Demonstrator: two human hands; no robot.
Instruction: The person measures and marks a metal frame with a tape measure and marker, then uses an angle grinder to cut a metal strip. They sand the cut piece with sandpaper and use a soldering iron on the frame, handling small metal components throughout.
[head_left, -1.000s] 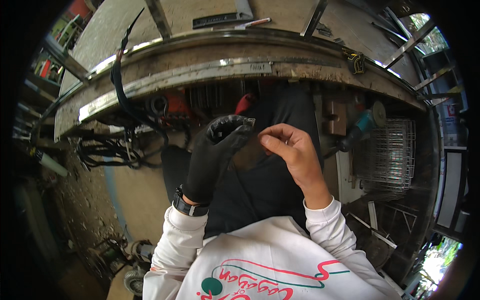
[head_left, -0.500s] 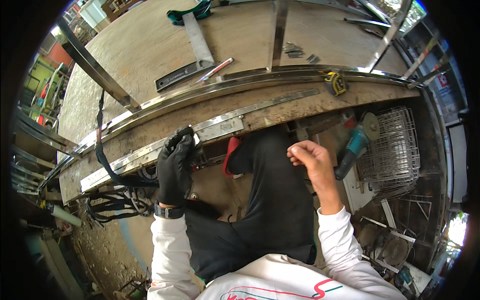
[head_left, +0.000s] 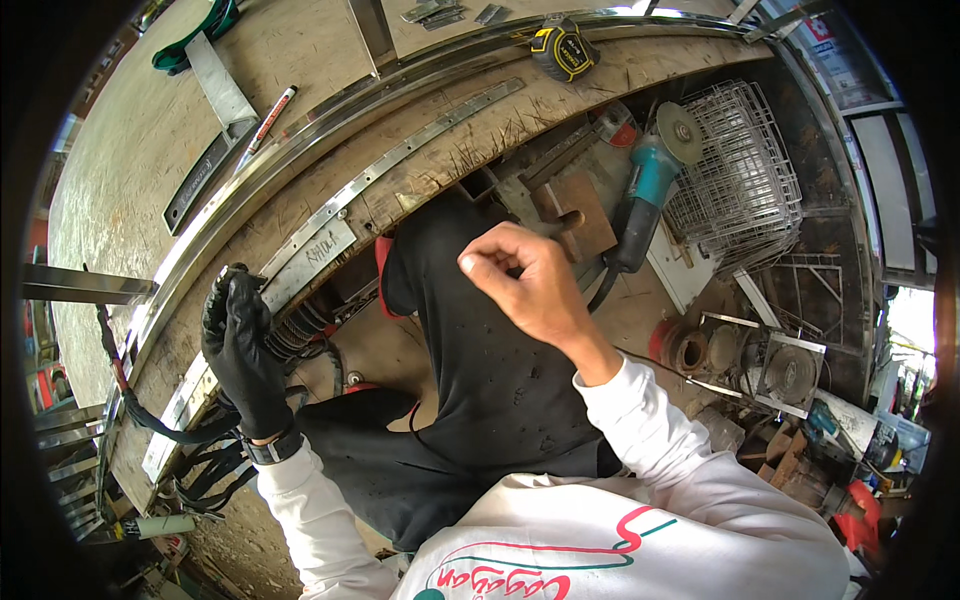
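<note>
My left hand (head_left: pixel 240 335), in a black glove, is closed beside a flat metal plate (head_left: pixel 318 258) on the workbench's near edge. Its fingers are curled, and whatever may be in them is hidden. Next to the plate a long, thin metal strip with small holes (head_left: pixel 415 143) runs along the bench edge. Over my black-trousered leg hovers my bare right hand (head_left: pixel 530 290), fingers curled in with the thumb against them. Nothing shows in its grasp, and it touches no tool.
A square (head_left: pixel 222 88), a marker (head_left: pixel 268 122) and a yellow-black tape measure (head_left: pixel 565 52) lie on the workbench (head_left: pixel 110 180). Upright metal tubing (head_left: pixel 372 30) rises from the frame. An angle grinder (head_left: pixel 648 185) and wire racks (head_left: pixel 745 165) sit at right. Dark cables (head_left: pixel 145 410) hang at left.
The view has swung to the right, so the bench items sit further left and higher. My right hand has moved inward over my leg. My left hand stays closed near the plate.
</note>
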